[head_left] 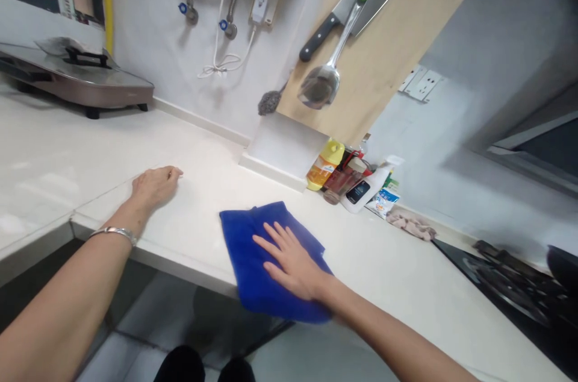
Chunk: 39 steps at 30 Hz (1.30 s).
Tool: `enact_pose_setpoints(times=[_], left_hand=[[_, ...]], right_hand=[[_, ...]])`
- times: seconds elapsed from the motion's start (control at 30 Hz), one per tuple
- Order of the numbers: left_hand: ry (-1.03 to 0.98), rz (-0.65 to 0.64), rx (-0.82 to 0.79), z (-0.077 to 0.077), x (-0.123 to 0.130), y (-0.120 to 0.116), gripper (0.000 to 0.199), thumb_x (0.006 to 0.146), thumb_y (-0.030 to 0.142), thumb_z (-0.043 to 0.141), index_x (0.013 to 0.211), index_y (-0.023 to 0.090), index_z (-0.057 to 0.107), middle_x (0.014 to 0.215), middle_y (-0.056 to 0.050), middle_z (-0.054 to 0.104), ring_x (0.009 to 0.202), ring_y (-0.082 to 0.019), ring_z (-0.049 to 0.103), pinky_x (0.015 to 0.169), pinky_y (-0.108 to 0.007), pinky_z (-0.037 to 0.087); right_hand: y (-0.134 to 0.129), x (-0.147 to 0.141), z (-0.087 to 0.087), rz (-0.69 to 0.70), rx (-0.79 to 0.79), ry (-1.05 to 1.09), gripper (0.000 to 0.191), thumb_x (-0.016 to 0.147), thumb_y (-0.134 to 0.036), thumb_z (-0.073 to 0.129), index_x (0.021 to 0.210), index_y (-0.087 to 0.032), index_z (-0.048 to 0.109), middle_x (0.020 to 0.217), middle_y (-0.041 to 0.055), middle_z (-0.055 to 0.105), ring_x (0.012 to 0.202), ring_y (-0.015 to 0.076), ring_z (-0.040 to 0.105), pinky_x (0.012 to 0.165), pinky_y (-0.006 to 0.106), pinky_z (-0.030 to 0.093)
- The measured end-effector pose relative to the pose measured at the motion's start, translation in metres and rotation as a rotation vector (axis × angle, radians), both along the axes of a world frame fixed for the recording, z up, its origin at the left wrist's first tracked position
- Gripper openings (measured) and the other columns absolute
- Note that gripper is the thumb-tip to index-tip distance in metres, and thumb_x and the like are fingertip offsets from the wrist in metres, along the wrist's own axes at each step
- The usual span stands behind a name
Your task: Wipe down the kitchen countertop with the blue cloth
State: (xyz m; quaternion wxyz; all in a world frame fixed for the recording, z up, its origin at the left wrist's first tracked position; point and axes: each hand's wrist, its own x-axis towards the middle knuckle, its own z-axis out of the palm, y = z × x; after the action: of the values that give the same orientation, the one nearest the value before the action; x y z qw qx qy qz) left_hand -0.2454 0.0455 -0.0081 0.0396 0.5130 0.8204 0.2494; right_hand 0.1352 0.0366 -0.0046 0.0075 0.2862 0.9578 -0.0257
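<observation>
My right hand [293, 264] lies flat with its fingers spread on a blue cloth [244, 243], pressing it against the white countertop [194, 213]. Part of the cloth hangs over the counter's front edge. To the left, my left hand [156, 186] rests on the countertop with its fingers curled in, apart from the cloth. Its palm side is hidden, and I see nothing held in it. A silver bracelet [115, 232] circles the left wrist.
An electric pan [90, 84] with a lid stands at the back left. Along the wall are a yellow bottle [326, 165], a white bottle [368, 189] and a crumpled rag [410, 224]. A gas stove [501, 291] sits at the right. Knives and a spoon [323, 84] hang before a wooden board [397, 38].
</observation>
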Motion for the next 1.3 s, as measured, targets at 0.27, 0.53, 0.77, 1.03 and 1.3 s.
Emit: enact_pose_setpoints(times=[0.27, 0.53, 0.77, 1.03, 1.3], left_hand=[[-0.024, 0.069, 0.015, -0.002, 0.001, 0.002, 0.050, 0.086, 0.042, 0.026, 0.114, 0.030, 0.067, 0.119, -0.011, 0.065, 0.111, -0.034, 0.057, 0.092, -0.049, 0.043], [-0.012, 0.126, -0.007, -0.002, 0.005, 0.006, 0.048, 0.084, 0.041, 0.032, 0.111, 0.029, 0.069, 0.112, -0.010, 0.068, 0.107, -0.033, 0.059, 0.091, -0.045, 0.044], [0.024, 0.131, 0.005, -0.005, 0.009, 0.009, 0.045, 0.085, 0.041, 0.032, 0.104, 0.028, 0.071, 0.107, -0.010, 0.070, 0.102, -0.031, 0.061, 0.088, -0.042, 0.045], [0.044, 0.131, 0.016, -0.008, 0.010, 0.011, 0.048, 0.087, 0.041, 0.029, 0.108, 0.025, 0.069, 0.103, -0.012, 0.070, 0.101, -0.031, 0.061, 0.088, -0.042, 0.044], [0.032, 0.141, -0.016, -0.009, 0.007, 0.012, 0.052, 0.089, 0.043, 0.025, 0.111, 0.026, 0.069, 0.108, -0.012, 0.069, 0.103, -0.030, 0.061, 0.088, -0.042, 0.045]], right_hand=[[-0.024, 0.115, 0.001, 0.001, -0.007, -0.075, 0.051, 0.099, -0.042, 0.027, 0.149, -0.032, 0.026, 0.158, -0.0053, 0.004, 0.145, 0.0223, 0.003, 0.117, 0.049, 0.005], [-0.037, 0.154, -0.019, 0.244, 0.218, 0.041, 0.054, 0.095, -0.027, 0.044, 0.147, -0.024, 0.034, 0.157, 0.0067, 0.018, 0.143, 0.0316, 0.014, 0.113, 0.056, 0.020], [-0.044, 0.110, -0.018, 0.302, 0.308, 0.106, 0.059, 0.090, -0.015, 0.043, 0.148, -0.020, 0.033, 0.152, 0.0067, 0.031, 0.141, 0.0308, 0.023, 0.113, 0.052, 0.028], [-0.041, 0.019, -0.018, 0.404, 0.223, 0.165, 0.063, 0.085, -0.012, 0.045, 0.147, -0.017, 0.032, 0.152, 0.0096, 0.030, 0.142, 0.0328, 0.018, 0.111, 0.058, 0.028], [-0.032, -0.083, -0.013, 0.407, 0.035, 0.131, 0.065, 0.083, -0.026, 0.054, 0.145, -0.023, 0.035, 0.155, 0.0061, 0.024, 0.144, 0.0294, 0.008, 0.115, 0.057, 0.015]])
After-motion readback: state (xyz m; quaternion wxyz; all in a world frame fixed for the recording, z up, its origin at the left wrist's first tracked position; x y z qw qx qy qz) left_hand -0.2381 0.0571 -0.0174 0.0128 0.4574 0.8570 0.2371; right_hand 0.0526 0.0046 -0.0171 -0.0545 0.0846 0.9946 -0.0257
